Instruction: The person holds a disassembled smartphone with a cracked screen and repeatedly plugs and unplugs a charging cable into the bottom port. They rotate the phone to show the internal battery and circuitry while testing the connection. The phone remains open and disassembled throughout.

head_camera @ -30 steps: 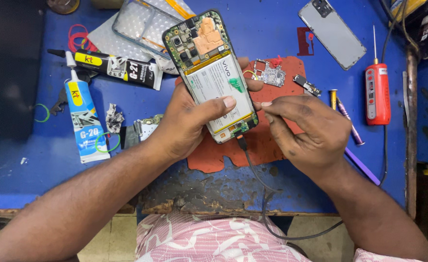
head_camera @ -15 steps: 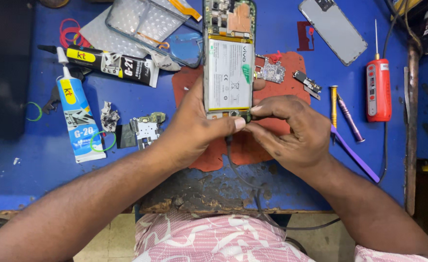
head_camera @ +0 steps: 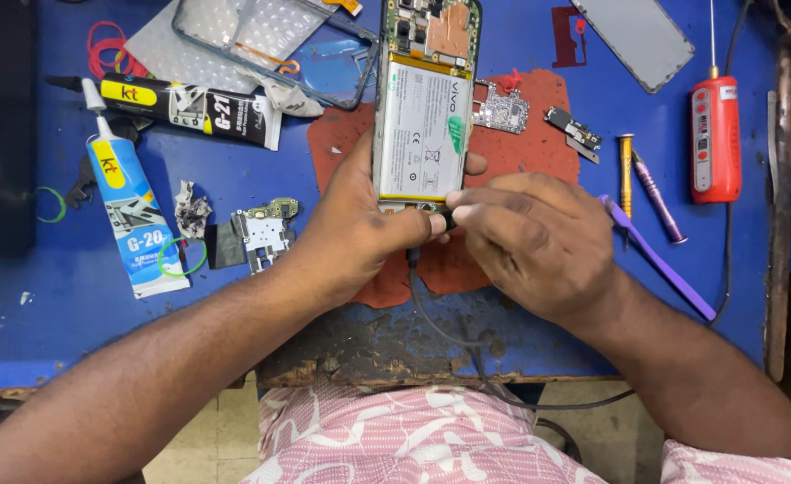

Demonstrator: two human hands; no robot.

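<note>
Opened phone (head_camera: 427, 108): long axis running away from the person, battery up, lower end nearest | left hand (head_camera: 359, 237): fingers closed round its lower edge | right hand (head_camera: 539, 242): fingertips pinching black cable plug (head_camera: 445, 220) at that end | red mat (head_camera: 539, 134) beneath

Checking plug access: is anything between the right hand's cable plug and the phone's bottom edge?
Nothing visible. The right hand pinches the plug right at the phone bottom edge; left hand fingers sit beside it, not across.
</note>
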